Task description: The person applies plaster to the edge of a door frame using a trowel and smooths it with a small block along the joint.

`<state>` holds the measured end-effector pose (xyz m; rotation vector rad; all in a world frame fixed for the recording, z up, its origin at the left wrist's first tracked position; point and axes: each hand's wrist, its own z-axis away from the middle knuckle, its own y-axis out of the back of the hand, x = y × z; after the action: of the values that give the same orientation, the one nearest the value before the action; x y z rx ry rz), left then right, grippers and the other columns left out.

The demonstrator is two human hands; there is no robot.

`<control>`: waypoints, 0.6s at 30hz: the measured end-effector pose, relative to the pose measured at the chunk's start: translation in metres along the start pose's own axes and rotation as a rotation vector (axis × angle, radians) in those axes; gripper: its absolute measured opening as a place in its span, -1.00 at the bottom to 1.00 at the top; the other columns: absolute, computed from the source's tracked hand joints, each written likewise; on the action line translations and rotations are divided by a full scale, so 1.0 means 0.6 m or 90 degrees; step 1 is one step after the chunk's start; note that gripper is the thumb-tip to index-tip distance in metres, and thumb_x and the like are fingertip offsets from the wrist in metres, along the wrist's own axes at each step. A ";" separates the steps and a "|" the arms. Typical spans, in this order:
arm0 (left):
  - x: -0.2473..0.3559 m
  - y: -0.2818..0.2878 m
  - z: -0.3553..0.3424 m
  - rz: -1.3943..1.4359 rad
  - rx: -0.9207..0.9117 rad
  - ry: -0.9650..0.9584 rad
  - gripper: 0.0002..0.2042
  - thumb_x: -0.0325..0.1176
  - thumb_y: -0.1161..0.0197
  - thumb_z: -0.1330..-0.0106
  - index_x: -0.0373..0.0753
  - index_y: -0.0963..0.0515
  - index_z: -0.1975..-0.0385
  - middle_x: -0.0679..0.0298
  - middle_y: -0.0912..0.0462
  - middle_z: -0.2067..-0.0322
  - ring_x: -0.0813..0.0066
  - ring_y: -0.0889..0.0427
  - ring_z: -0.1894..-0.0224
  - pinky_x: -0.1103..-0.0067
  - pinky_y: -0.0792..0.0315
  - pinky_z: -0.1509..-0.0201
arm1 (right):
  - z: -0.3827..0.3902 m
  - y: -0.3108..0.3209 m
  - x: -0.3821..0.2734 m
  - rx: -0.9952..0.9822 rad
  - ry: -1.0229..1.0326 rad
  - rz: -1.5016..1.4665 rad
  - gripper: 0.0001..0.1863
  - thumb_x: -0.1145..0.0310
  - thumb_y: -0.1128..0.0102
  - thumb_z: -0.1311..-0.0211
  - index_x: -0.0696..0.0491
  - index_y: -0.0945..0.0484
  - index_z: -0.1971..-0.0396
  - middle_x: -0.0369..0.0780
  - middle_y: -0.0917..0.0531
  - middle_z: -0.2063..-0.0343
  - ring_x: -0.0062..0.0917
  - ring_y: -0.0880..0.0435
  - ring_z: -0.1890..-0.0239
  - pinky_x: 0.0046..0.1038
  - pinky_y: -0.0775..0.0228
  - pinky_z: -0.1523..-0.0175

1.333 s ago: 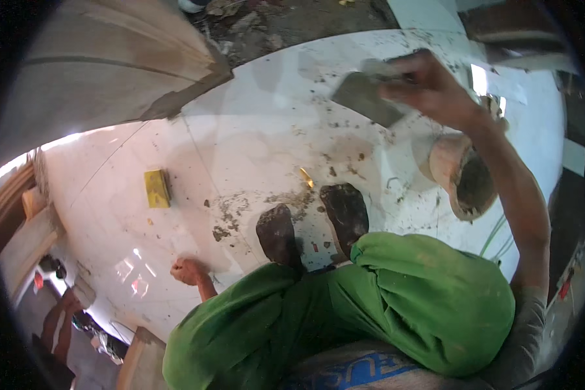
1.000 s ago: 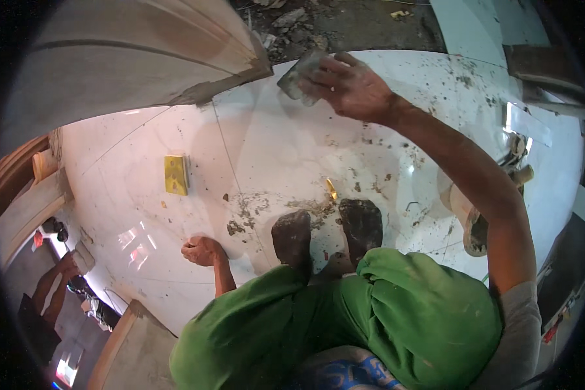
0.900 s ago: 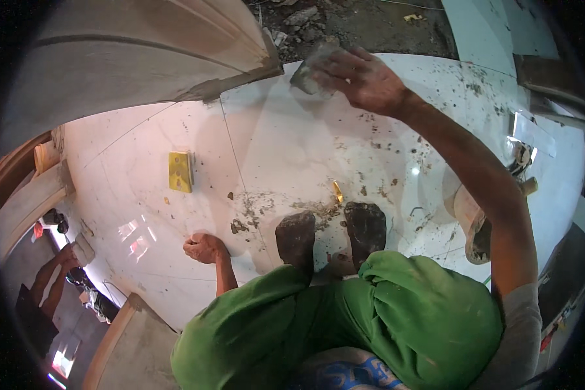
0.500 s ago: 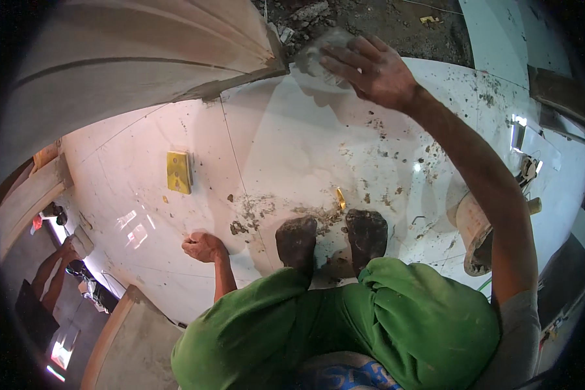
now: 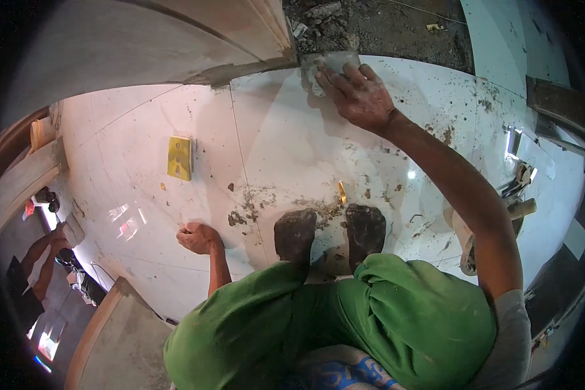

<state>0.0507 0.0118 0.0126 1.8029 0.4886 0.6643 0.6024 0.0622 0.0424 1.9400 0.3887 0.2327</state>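
Observation:
My right hand (image 5: 361, 97) grips a flat grey trowel (image 5: 312, 81), held at the white tiled floor's (image 5: 286, 149) far edge, beside the brown panel's corner, where the tile meets dark rubble. The fingers largely hide the tool's handle. My left hand (image 5: 198, 237) rests on the tiles with its fingers curled in, their contents hidden. Above it lies a yellow block (image 5: 179, 157). A small bright yellow piece (image 5: 342, 192) and scattered grit lie just beyond my dark feet (image 5: 364, 234).
A brown panel (image 5: 149, 45) fills the upper left. Dark rubble (image 5: 403, 36) adjoins the tiles at the top. A bucket with tools (image 5: 465, 250) stands right, partly behind my arm. Another person's arms (image 5: 42, 260) show at far left. A concrete step (image 5: 127, 338) is at lower left.
The trowel in my right hand has travelled from the right leftward to the floor's far edge, lifted slightly, then lowered a little. My left hand stays on the tiles. The view has shifted.

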 end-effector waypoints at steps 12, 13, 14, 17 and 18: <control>-0.008 -0.002 -0.001 -0.014 0.024 -0.009 -0.71 -0.16 -0.02 -0.44 -0.27 -0.53 0.24 0.05 -0.59 0.15 0.00 -0.55 0.03 0.17 -0.42 -0.11 | -0.023 -0.008 -0.023 -0.043 -0.003 0.005 -0.43 0.11 -0.30 -0.32 0.16 -0.59 -0.21 -0.22 -0.65 -0.13 -0.32 -0.55 -0.08 -0.17 -0.49 -0.02; -0.004 -0.002 0.000 -0.015 0.025 -0.009 -0.71 -0.16 -0.02 -0.44 -0.27 -0.53 0.24 0.05 -0.59 0.15 0.00 -0.55 0.03 0.17 -0.42 -0.11 | -0.023 -0.008 -0.023 -0.053 0.000 -0.001 -0.45 0.13 -0.30 -0.32 0.16 -0.59 -0.21 -0.21 -0.65 -0.12 -0.33 -0.54 -0.10 -0.17 -0.49 -0.03; 0.003 0.000 0.004 -0.010 0.023 -0.009 -0.71 -0.16 -0.01 -0.44 -0.27 -0.52 0.24 0.05 -0.59 0.14 0.00 -0.55 0.04 0.17 -0.42 -0.10 | -0.023 -0.008 -0.024 -0.065 0.002 -0.009 -0.46 0.15 -0.29 -0.32 0.16 -0.59 -0.20 -0.21 -0.65 -0.12 -0.33 -0.53 -0.12 -0.17 -0.49 -0.04; 0.001 0.002 0.004 -0.004 0.020 -0.014 -0.70 -0.15 -0.01 -0.45 -0.28 -0.52 0.23 0.05 -0.59 0.14 0.00 -0.55 0.04 0.17 -0.42 -0.11 | -0.021 -0.002 -0.029 -0.071 0.018 -0.020 -0.48 0.22 -0.29 -0.29 0.16 -0.59 -0.20 -0.21 -0.67 -0.11 -0.35 -0.53 -0.14 -0.19 -0.48 -0.08; -0.002 0.002 0.001 -0.003 0.019 -0.019 -0.70 -0.15 0.00 -0.45 -0.29 -0.52 0.22 0.04 -0.58 0.14 0.00 -0.55 0.03 0.17 -0.41 -0.11 | -0.019 0.001 -0.035 -0.069 0.019 -0.021 -0.48 0.22 -0.29 -0.29 0.16 -0.59 -0.20 -0.21 -0.67 -0.11 -0.35 -0.53 -0.14 -0.19 -0.48 -0.08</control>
<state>0.0502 0.0099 0.0135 1.8362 0.4850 0.6295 0.5792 0.0643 0.0476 1.8241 0.4189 0.2564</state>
